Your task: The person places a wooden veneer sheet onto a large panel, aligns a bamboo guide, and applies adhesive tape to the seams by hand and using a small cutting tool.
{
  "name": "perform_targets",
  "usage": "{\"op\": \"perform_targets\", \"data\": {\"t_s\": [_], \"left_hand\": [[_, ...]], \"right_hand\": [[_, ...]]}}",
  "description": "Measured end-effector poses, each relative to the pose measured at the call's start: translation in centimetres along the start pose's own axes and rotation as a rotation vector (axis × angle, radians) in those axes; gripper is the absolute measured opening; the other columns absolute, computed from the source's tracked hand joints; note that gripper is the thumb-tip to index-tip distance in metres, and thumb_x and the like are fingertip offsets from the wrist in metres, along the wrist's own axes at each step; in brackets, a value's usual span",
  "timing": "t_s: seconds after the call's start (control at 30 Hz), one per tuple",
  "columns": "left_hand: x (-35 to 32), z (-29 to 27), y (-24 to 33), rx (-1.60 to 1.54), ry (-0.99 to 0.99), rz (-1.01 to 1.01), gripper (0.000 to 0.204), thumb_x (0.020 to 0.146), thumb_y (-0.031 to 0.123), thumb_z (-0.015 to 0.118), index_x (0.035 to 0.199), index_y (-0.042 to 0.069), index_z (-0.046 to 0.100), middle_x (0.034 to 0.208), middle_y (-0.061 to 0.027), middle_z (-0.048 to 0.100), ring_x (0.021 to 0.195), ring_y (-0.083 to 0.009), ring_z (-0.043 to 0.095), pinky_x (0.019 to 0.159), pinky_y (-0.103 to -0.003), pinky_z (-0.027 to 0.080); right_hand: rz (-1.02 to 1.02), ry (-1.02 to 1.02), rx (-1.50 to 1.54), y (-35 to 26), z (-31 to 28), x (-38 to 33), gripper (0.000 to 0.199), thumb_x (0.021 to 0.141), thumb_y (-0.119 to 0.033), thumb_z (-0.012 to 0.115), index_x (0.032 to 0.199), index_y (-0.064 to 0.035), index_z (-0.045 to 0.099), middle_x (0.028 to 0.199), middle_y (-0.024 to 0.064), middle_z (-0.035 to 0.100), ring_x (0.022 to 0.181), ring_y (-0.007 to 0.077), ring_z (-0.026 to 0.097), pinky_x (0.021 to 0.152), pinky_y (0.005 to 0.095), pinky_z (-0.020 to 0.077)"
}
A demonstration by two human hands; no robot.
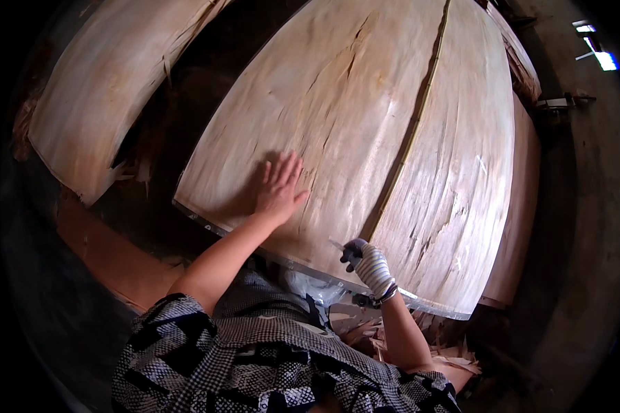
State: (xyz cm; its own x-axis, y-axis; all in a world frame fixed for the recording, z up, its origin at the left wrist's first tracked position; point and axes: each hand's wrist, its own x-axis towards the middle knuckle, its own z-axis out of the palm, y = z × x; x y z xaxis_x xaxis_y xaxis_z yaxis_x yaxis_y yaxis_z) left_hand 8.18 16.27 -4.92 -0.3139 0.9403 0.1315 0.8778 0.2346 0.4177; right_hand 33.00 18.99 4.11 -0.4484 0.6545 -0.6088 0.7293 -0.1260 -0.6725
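I note a large pale veneer sheet (365, 124) filling the centre of the head view, bowed by the lens, with a dark seam (410, 131) running from 12 o'clock down toward 6 o'clock where a second sheet (461, 179) meets or overlaps it; I cannot tell which.

The left hand (279, 189) is bare and lies flat on the sheet at about 9 o'clock of its middle, fingers spread wide, gripping nothing. The right hand (368, 265), in a striped work glove, is closed around a small blade-like tool (337, 245) at the seam's lower end, near the sheet's front edge at 6 o'clock.

Risks, as I judge them: the wood shows splits near 12 o'clock and along the right sheet, and pressure or a cut beside them could run a tear. The bare hand sits near the tool's line, so a slip could reach it.

Around: another curved sheet (110, 82) lies at 10 o'clock, well apart across a dark gap. Wood scraps (448, 351) lie at 5 o'clock under the edge. A metal table rim (310, 272) borders the sheet just ahead of the patterned garment (255, 358).
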Motion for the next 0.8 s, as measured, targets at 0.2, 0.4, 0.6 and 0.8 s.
{"op": "perform_targets", "data": {"t_s": [0.2, 0.4, 0.6, 0.8], "left_hand": [[0.6, -1.4, -5.3, 0.078, 0.028, -0.135, 0.063, 0.084, 0.029, 0.052, 0.137, 0.007, 0.027, 0.144, -0.0133, 0.022, 0.133, -0.0298, 0.021, 0.108, -0.048, 0.016], [1.6, -1.7, -3.7, -0.031, 0.089, -0.039, 0.058, 0.085, 0.027, 0.051, 0.135, 0.007, 0.031, 0.142, -0.0097, 0.028, 0.132, -0.0254, 0.024, 0.108, -0.042, 0.019], [1.4, -1.5, -4.6, -0.033, -0.057, 0.196, 0.052, 0.083, 0.023, 0.056, 0.131, 0.008, 0.04, 0.14, -0.0057, 0.033, 0.13, -0.0206, 0.029, 0.108, -0.037, 0.021], [1.8, -2.0, -2.9, -0.128, -0.043, 0.134, 0.052, 0.082, 0.022, 0.057, 0.128, 0.004, 0.042, 0.139, -0.0086, 0.034, 0.13, -0.0231, 0.029, 0.107, -0.038, 0.022]], "right_hand": [[-0.033, 0.025, -0.035, -6.8, 0.7, 6.6, 0.014, 0.085, -0.011, 0.054, 0.093, -0.0011, 0.059, 0.069, 0.0084, 0.065, 0.052, 0.0137, 0.061, 0.049, 0.0269, 0.0485], [-0.016, -0.017, 0.177, -11.6, 3.3, 16.1, 0.018, 0.08, -0.015, 0.062, 0.082, 0.0031, 0.059, 0.063, 0.0129, 0.062, 0.049, 0.0169, 0.06, 0.048, 0.0294, 0.048], [0.003, 0.143, -0.173, -6.1, 2.6, 15.7, 0.025, 0.074, -0.021, 0.067, 0.085, -0.0003, 0.06, 0.072, 0.0156, 0.064, 0.064, 0.027, 0.063, 0.059, 0.0364, 0.0487], [0.003, 0.246, -0.361, -5.3, 2.6, 14.8, 0.026, 0.073, -0.023, 0.067, 0.087, -0.0023, 0.061, 0.082, 0.0189, 0.064, 0.079, 0.0342, 0.061, 0.071, 0.0399, 0.0481]]}}
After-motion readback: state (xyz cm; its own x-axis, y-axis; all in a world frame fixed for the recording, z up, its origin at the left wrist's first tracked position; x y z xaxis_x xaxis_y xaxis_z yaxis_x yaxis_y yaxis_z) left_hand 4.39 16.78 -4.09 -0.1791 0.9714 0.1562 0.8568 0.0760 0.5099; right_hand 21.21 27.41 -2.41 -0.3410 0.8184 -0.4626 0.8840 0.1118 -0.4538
